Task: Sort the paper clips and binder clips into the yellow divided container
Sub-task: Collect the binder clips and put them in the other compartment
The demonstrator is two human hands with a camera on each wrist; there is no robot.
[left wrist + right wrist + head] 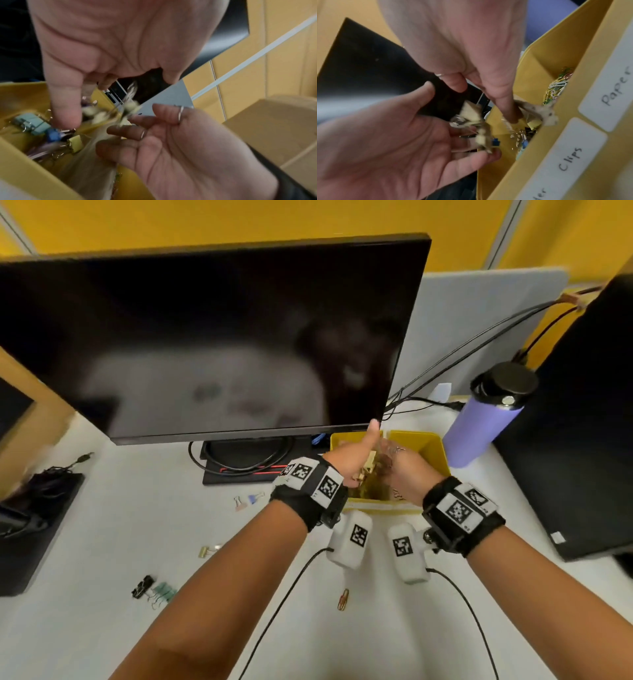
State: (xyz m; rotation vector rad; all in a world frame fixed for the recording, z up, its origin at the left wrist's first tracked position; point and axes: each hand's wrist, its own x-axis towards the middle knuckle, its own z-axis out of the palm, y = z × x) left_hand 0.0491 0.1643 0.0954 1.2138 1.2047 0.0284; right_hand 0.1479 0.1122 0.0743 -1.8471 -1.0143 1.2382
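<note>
Both hands hover over the yellow plastic divided container point(430, 447): left hand point(354, 458) spread, blurred pale-yellow metal binder clips point(471, 115) tumbling off; right hand point(402, 470) loosely open, empty. Better to tip low, over the binder compartment, away from the coloured wire paper clips point(556, 86).

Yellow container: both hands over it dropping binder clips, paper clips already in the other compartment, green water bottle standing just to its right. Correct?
Nearly. The water bottle is purple with a black lid, not green; the head view shows it. The rest holds: both hands over the yellow container, paper clips in the other compartment.
</note>
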